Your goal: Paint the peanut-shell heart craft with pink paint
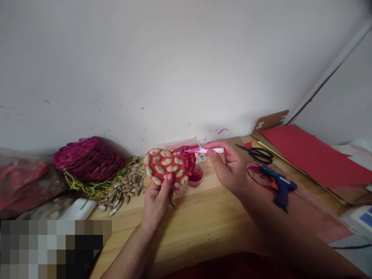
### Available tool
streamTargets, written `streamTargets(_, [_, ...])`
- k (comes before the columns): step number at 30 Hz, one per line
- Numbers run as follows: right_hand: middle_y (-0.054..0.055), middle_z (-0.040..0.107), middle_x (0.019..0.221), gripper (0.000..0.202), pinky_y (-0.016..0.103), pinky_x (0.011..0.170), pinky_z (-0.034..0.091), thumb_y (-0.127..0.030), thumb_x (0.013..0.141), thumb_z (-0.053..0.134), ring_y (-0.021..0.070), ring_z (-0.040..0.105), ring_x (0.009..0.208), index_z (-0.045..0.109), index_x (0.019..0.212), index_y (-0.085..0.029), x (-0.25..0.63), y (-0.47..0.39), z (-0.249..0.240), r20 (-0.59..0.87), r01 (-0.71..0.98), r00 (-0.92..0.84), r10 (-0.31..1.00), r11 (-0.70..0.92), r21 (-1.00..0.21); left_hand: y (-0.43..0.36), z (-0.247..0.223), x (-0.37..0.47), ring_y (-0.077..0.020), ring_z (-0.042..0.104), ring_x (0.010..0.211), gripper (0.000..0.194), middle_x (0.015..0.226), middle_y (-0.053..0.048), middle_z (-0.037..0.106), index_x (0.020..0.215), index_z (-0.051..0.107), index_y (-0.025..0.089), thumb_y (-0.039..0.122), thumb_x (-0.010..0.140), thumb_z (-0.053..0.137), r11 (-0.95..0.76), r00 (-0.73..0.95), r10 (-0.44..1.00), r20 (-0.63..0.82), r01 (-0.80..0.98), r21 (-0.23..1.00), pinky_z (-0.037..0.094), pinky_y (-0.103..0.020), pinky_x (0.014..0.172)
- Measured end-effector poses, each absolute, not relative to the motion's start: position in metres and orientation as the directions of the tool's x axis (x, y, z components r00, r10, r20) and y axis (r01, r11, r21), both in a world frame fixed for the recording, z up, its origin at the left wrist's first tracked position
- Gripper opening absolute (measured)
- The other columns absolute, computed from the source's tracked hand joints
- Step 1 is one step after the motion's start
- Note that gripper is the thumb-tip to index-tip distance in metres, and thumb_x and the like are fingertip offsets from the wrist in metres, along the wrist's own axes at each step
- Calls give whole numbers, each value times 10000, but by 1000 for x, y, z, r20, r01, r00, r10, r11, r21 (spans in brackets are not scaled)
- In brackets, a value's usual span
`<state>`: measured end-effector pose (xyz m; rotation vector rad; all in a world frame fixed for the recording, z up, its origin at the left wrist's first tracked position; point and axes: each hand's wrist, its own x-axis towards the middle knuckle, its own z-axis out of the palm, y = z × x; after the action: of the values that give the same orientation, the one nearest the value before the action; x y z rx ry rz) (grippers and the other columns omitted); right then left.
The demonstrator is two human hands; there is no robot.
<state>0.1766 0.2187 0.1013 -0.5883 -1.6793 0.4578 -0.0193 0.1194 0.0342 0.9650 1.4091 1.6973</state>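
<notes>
Two bare hands work over a wooden table (203,217) in the single head view. Left hand (157,203) pinches the near edge of a red heart-shaped piece (170,166), held upright above the table's middle, thumb on its face. Peanut shells cover most of that face; the right lobe shows only glossy red, so shelling appears largely done while colouring that lobe seems unfinished. Right hand (229,164) grips a pink-stained brush (205,150) between closed fingertips, its tip touching the piece's upper right. Just beside the piece, on the table, stands a small clear cup (196,177) holding red paint. Left of it lies a loose heap of shells (124,190) before a dark red woven bundle (88,159). Right of the hands rest black scissors (258,154), a blue glue gun (277,185) and red paper sheets (314,155).
</notes>
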Motion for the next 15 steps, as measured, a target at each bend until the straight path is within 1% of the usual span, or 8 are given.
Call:
streamTargets(2, [24,780,980,114,436,911,536,-316,1023,657,215,705,952,764,1044,-282,177,218,102,777,125,-119,618,785,-606,119,34,-20,-95,461,458,519,595,-34,662,728,688,168,660,865,775,-147,-456,884,102,-64,987,304,-218,408])
streamTargets(6, [25,787,964,118,424,902,550,-322,1018,661,214,711,938,768,1031,-273,176,218,104,774,117,-126,620,784,-609,119,30,-22,-118,537,519,509,649,-39,686,788,718,167,666,877,763,-130,-442,891,105,-28,991,379,-225,456])
streamTargets(10, [28,789,958,113,430,924,543,-312,1014,664,215,709,941,766,1005,-266,176,218,105,772,143,-113,626,779,-611,119,24,-25,-118,516,503,531,612,-29,652,742,696,179,681,916,704,-101,-445,890,99,19,995,352,-232,446])
streamTargets(15, [15,791,964,101,419,887,538,-301,1019,666,204,706,925,763,1036,-281,176,217,106,785,114,-129,607,795,-596,119,21,-27,-117,491,493,521,579,-21,616,714,692,183,656,934,701,-113,-425,898,114,28,993,339,-237,446])
